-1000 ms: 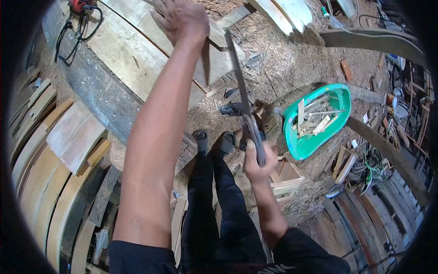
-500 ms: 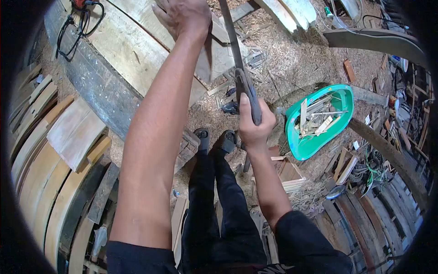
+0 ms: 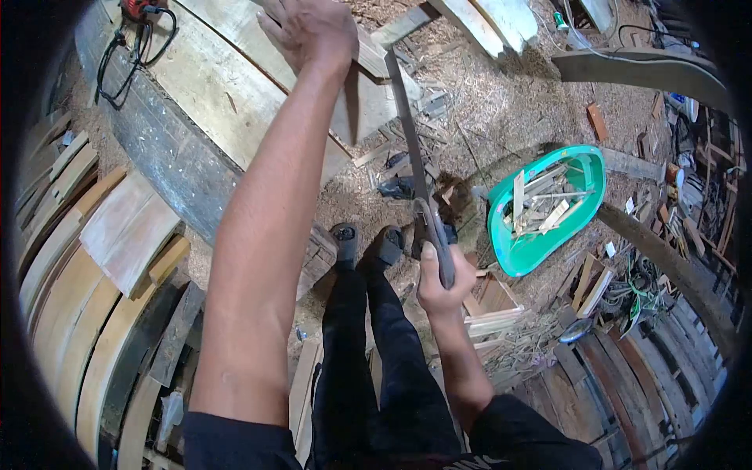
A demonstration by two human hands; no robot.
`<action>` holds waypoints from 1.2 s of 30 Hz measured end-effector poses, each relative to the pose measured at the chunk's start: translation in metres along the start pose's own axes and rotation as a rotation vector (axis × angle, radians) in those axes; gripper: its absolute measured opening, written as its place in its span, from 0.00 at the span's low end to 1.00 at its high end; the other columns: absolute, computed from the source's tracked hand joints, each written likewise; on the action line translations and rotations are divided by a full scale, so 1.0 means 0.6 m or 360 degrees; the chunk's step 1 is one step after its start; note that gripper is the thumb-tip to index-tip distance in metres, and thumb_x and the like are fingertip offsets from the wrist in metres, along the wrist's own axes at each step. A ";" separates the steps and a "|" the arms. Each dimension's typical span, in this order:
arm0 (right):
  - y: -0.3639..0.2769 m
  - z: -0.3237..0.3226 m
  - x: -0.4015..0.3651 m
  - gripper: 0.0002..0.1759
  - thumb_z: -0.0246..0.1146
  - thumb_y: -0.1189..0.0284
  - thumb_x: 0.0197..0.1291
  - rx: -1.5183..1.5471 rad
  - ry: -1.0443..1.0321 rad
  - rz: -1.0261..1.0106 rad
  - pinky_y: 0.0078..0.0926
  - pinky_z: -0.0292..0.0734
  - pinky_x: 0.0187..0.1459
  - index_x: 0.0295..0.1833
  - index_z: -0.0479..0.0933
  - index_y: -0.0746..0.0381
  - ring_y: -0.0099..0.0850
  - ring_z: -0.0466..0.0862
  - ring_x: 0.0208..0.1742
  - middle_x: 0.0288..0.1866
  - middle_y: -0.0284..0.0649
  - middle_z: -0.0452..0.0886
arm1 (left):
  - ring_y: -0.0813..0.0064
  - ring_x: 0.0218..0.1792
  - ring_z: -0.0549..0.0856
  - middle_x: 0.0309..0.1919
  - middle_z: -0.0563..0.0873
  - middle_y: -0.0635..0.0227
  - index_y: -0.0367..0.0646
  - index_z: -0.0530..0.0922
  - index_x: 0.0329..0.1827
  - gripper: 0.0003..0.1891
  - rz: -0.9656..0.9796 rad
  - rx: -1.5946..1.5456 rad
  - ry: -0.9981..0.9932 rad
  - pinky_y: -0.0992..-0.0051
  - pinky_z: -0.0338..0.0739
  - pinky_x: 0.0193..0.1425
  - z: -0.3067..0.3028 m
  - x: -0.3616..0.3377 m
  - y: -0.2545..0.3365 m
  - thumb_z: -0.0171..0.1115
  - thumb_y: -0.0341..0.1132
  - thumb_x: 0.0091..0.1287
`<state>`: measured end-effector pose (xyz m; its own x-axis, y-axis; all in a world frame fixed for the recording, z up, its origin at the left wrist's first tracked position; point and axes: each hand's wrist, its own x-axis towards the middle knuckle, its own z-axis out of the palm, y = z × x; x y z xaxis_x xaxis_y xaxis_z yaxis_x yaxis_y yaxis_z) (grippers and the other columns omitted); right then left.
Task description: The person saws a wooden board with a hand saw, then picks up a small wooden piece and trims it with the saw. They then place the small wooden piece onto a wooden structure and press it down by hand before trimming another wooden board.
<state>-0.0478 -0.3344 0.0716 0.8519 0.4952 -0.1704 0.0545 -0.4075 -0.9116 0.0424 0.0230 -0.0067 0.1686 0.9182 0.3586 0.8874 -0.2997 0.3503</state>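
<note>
My right hand (image 3: 446, 282) is wrapped around the dark handle of a handsaw (image 3: 410, 133). Its long narrow blade points up and away, with the tip end beside a pale piece of wood (image 3: 371, 56). At the top of the view my left hand (image 3: 315, 35) grips that wood from above, fingers bent over it and partly hidden. Beneath the wood lie wide pale planks (image 3: 223, 90), and a shadow falls on them below my wrist. Whether the saw teeth touch the wood cannot be made out.
A green tub (image 3: 540, 262) of wood scraps stands on the sawdust-covered floor to the right. A red power tool (image 3: 139, 9) with a black cord lies at upper left. Curved boards (image 3: 86, 313) are stacked at left, and a long curved timber (image 3: 642, 74) lies upper right.
My right hand has drawn the saw down toward my body, so the blade's upper end now shows near the wood. My left hand stays almost in place on the wood.
</note>
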 end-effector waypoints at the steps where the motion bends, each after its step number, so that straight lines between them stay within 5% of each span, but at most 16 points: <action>1: -0.009 0.011 0.024 0.12 0.67 0.72 0.66 0.0025 -0.0023 0.0018 0.20 0.69 0.26 0.31 0.78 0.66 0.15 0.73 0.23 0.20 0.29 0.75 | 0.57 0.82 0.53 0.79 0.61 0.50 0.33 0.59 0.78 0.36 0.0006 0.0000 -0.0027 0.57 0.43 0.84 -0.007 0.000 0.006 0.55 0.42 0.70; 4: -0.026 0.069 0.132 0.17 0.65 0.69 0.70 0.0117 -0.0044 0.0112 0.19 0.64 0.24 0.28 0.73 0.63 0.13 0.69 0.23 0.20 0.27 0.73 | 0.57 0.82 0.53 0.79 0.61 0.50 0.33 0.59 0.78 0.35 0.0006 0.0019 -0.0101 0.58 0.43 0.84 -0.028 -0.005 0.011 0.53 0.41 0.71; 11: -0.005 0.021 0.013 0.12 0.67 0.73 0.65 0.0062 0.0057 -0.0043 0.21 0.68 0.25 0.29 0.77 0.65 0.16 0.73 0.22 0.19 0.30 0.75 | 0.56 0.81 0.55 0.78 0.63 0.48 0.30 0.60 0.77 0.32 0.0069 0.0043 -0.0001 0.60 0.43 0.84 0.002 0.002 -0.007 0.47 0.38 0.73; 13: -0.020 0.065 0.102 0.14 0.68 0.72 0.65 -0.0027 0.0052 -0.0196 0.22 0.66 0.23 0.28 0.76 0.64 0.15 0.72 0.20 0.17 0.31 0.74 | 0.56 0.81 0.55 0.78 0.63 0.48 0.30 0.60 0.76 0.30 0.0048 -0.0011 -0.0045 0.60 0.43 0.84 -0.031 0.000 0.017 0.45 0.36 0.73; 14: -0.027 0.083 0.133 0.15 0.67 0.71 0.66 0.0078 0.0011 -0.0023 0.22 0.64 0.22 0.27 0.74 0.63 0.15 0.70 0.20 0.17 0.29 0.72 | 0.56 0.81 0.55 0.78 0.63 0.48 0.30 0.61 0.76 0.30 0.0025 -0.0020 -0.0084 0.60 0.43 0.84 -0.043 -0.007 0.017 0.44 0.36 0.73; 18: -0.004 0.024 0.021 0.14 0.67 0.70 0.67 0.0013 0.0051 -0.0112 0.20 0.65 0.25 0.29 0.75 0.64 0.16 0.71 0.23 0.20 0.30 0.73 | 0.56 0.81 0.55 0.78 0.62 0.49 0.30 0.60 0.77 0.31 0.0092 0.0070 -0.0019 0.60 0.43 0.84 0.003 0.002 -0.009 0.45 0.35 0.72; 24: -0.035 0.074 0.137 0.15 0.67 0.69 0.68 0.0005 -0.0025 0.0023 0.20 0.65 0.24 0.28 0.74 0.63 0.13 0.70 0.22 0.18 0.27 0.71 | 0.58 0.81 0.55 0.78 0.62 0.50 0.32 0.60 0.77 0.31 0.0146 0.0084 0.0142 0.58 0.43 0.84 0.020 -0.002 -0.018 0.45 0.36 0.71; 29: -0.006 0.020 0.006 0.11 0.69 0.73 0.64 0.0051 0.0083 -0.0084 0.22 0.71 0.26 0.31 0.78 0.66 0.17 0.74 0.22 0.20 0.31 0.77 | 0.57 0.81 0.55 0.78 0.62 0.50 0.31 0.59 0.77 0.32 0.0036 0.0009 0.0002 0.57 0.43 0.84 0.007 0.013 -0.007 0.46 0.38 0.72; 36: -0.028 0.070 0.097 0.11 0.67 0.72 0.67 0.0092 -0.0019 -0.0030 0.21 0.67 0.24 0.31 0.78 0.65 0.15 0.72 0.23 0.19 0.29 0.74 | 0.57 0.81 0.54 0.79 0.61 0.49 0.33 0.59 0.78 0.32 0.0005 0.0025 -0.0082 0.57 0.44 0.83 -0.016 0.012 0.002 0.47 0.41 0.74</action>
<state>-0.0207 -0.2666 0.0614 0.8446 0.5118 -0.1572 0.0399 -0.3531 -0.9348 0.0407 0.0268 0.0044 0.1930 0.9294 0.3147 0.8934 -0.2991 0.3353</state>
